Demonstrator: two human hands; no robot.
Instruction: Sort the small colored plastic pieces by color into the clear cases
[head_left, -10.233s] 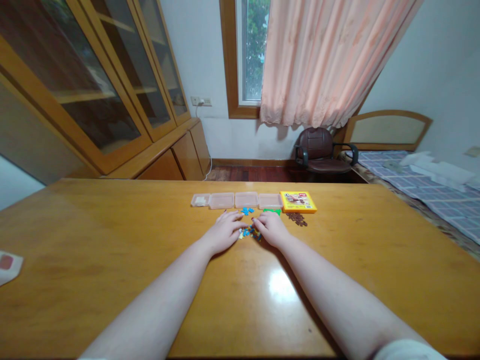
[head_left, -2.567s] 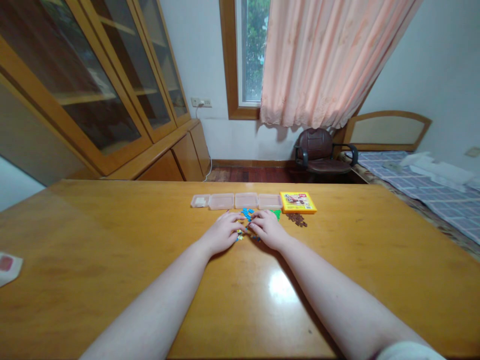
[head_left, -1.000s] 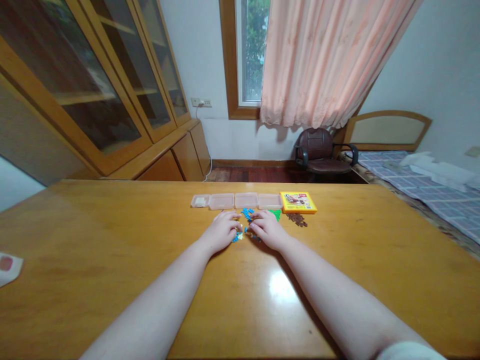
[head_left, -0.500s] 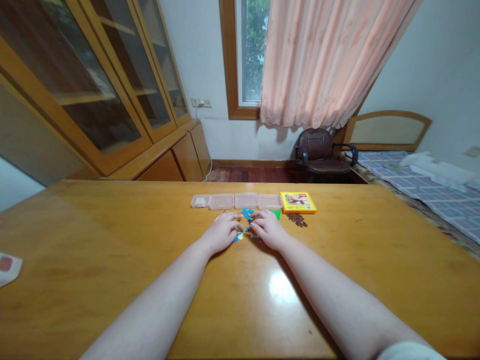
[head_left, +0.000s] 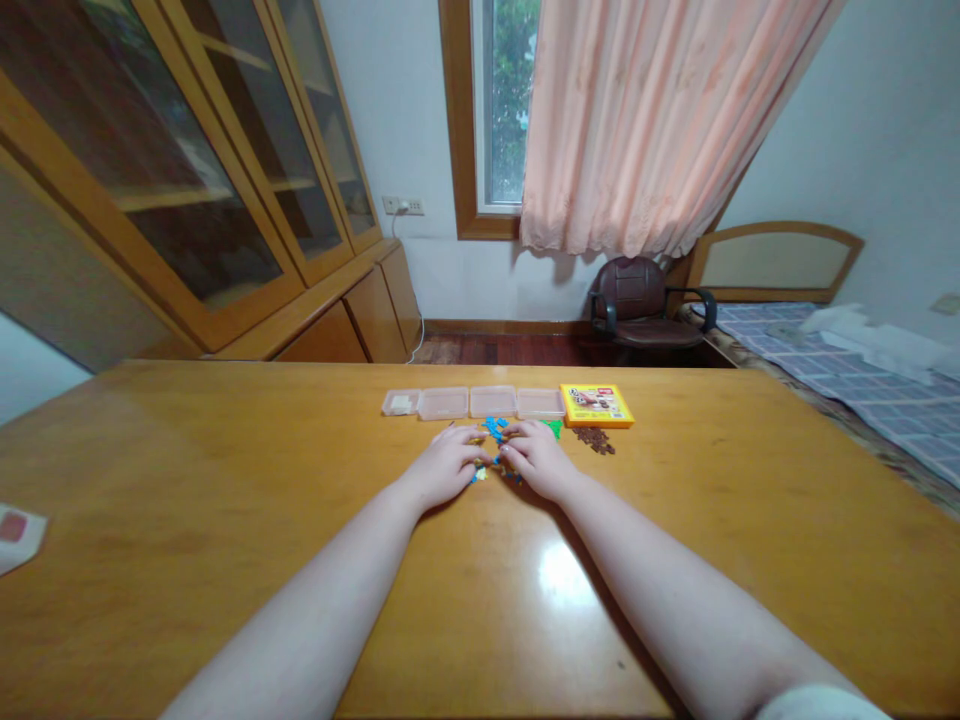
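Note:
Both my hands rest on the wooden table [head_left: 225, 520] around a small pile of tiny blue and yellow pieces [head_left: 491, 430]. My left hand [head_left: 448, 463] lies palm down with fingers curled toward the pile, fingertips touching pieces. My right hand [head_left: 534, 457] sits beside it, fingers bent and pinching among the pieces. The two hands nearly meet, and what they pinch is too small to name. A few green pieces [head_left: 554, 427] peek out beyond my right hand.
A row of clear plastic boxes [head_left: 472, 402] lines up behind the pile, with a yellow box [head_left: 595, 404] at its right end. Brown pieces [head_left: 595, 438] lie in front of the yellow box. A white packet [head_left: 16, 535] sits at the table's left edge.
My hands have drawn slightly closer together over the pile; fingertips shift among the pieces. Nothing else has moved.

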